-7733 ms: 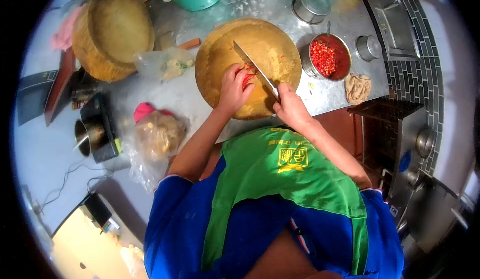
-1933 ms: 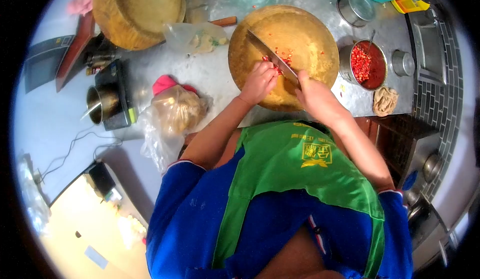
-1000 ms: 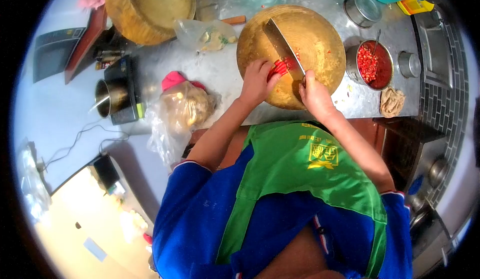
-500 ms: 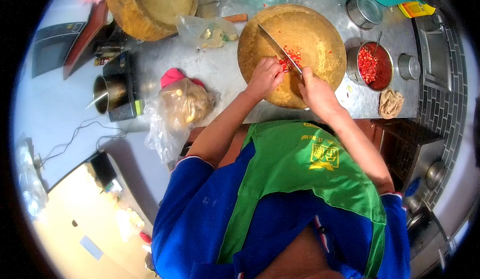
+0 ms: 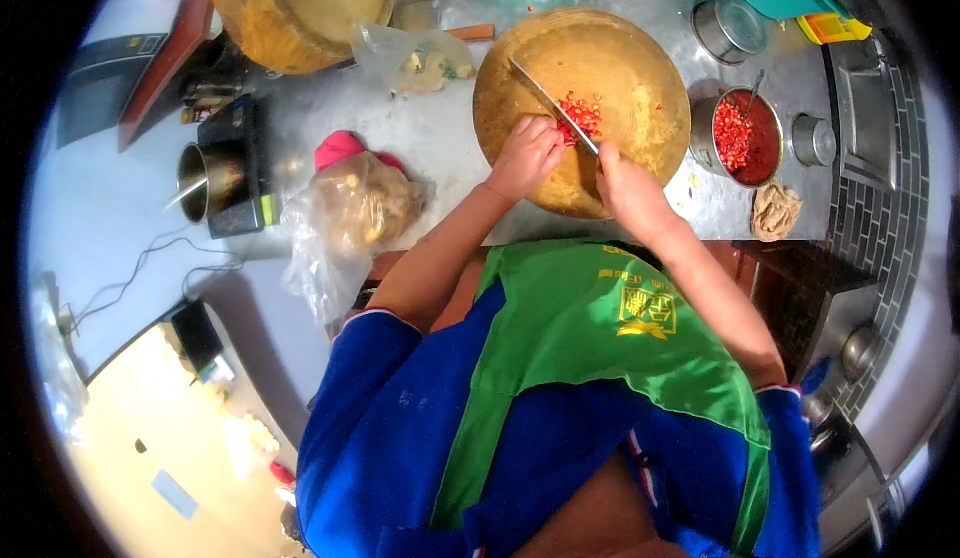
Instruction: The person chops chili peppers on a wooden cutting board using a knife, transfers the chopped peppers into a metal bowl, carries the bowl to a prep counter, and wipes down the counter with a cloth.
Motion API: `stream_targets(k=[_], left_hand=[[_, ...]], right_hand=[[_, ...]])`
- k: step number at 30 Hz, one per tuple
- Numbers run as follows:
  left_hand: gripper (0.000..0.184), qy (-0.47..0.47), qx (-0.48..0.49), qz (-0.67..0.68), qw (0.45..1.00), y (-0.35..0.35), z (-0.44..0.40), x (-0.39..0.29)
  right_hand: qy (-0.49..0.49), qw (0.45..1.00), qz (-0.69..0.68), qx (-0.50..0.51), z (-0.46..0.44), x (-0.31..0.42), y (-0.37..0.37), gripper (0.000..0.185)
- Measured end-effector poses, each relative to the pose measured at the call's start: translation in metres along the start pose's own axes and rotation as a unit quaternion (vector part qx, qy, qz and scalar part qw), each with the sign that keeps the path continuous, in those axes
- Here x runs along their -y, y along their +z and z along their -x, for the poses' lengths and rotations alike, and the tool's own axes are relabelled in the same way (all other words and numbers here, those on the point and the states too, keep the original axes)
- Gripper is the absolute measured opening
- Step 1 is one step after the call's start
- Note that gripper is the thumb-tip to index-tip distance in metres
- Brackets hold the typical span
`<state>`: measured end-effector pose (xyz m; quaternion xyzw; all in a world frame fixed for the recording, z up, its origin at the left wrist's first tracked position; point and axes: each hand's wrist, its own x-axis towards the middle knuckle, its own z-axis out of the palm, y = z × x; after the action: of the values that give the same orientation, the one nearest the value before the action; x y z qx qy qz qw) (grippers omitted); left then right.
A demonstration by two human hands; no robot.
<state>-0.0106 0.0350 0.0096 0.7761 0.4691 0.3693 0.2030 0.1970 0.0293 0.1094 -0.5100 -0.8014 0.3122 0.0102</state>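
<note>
On the round chopping block [image 5: 645, 68], left of its middle, the left hand [image 5: 527, 158] bunches its fingers together on red peppers [image 5: 565, 136]; they look light, yielding and slippery, best pinned under curled fingertips; the knife [image 5: 548, 100] slants beside them, stiff and probably weighty; the right hand [image 5: 632, 193] is clamped on its handle, the surest hold, above the block's near right edge.
</note>
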Motion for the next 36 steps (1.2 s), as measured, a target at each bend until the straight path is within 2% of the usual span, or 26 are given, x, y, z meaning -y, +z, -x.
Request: stream_targets(k=[3, 14, 27, 31, 36], left_hand=[[0.011, -0.002, 0.005, -0.006, 1.0, -0.004, -0.001, -0.003], [0.013, 0.016, 0.005, -0.029, 0.999, -0.003, 0.005, -0.005], [0.009, 0.013, -0.005, -0.02, 1.0, -0.003, 0.005, -0.004], [0.009, 0.006, 0.001, -0.007, 1.0, -0.005, 0.01, -0.005], [0.009, 0.003, -0.004, -0.011, 1.0, -0.004, 0.009, -0.003]], right_hand=[[-0.005, 1.0, 0.01, 0.015, 0.003, 0.015, -0.033, 0.019], [0.013, 1.0, -0.021, -0.019, 0.004, -0.008, 0.015, 0.026], [-0.02, 1.0, -0.009, 0.013, 0.012, 0.023, -0.032, 0.021], [0.008, 1.0, 0.001, 0.022, -0.004, 0.011, 0.002, 0.023], [-0.001, 0.999, -0.029, 0.021, 0.0, 0.017, -0.023, 0.022]])
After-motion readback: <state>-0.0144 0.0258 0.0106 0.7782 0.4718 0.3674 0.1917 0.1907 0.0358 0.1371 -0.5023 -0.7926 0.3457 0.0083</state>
